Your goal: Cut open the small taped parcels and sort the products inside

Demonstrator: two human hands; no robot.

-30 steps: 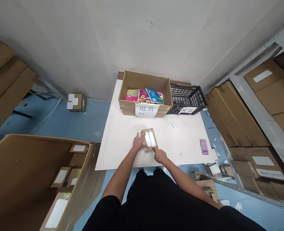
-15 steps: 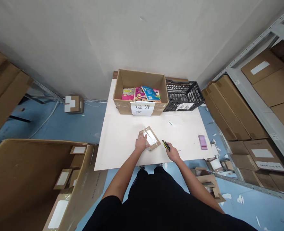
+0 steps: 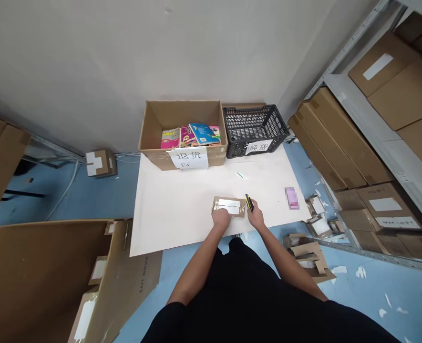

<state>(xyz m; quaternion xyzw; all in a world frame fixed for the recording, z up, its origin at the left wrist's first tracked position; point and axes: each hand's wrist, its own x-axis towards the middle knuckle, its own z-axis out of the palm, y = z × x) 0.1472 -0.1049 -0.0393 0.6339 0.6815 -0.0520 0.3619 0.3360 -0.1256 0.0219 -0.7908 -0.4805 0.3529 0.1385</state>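
A small flat cardboard parcel (image 3: 229, 206) with a white label lies crosswise near the front edge of the white table (image 3: 182, 205). My left hand (image 3: 221, 218) rests on its near left corner and holds it down, fingers closed on the edge. My right hand (image 3: 255, 219) is closed round a yellow and black utility knife (image 3: 249, 202), whose tip is at the parcel's right end.
At the table's back stand an open carton (image 3: 182, 133) with colourful books and a black plastic crate (image 3: 252, 128). A pink object (image 3: 291, 197) lies at the right. A large open box (image 3: 46, 276) with parcels is on the left, shelving with cartons (image 3: 375, 143) on the right, cardboard scraps (image 3: 305, 252) on the floor.
The parcel has been turned from lengthwise to crosswise under my left hand. My right hand drew back with the knife, then returned to the parcel's right end. The view shifted right.
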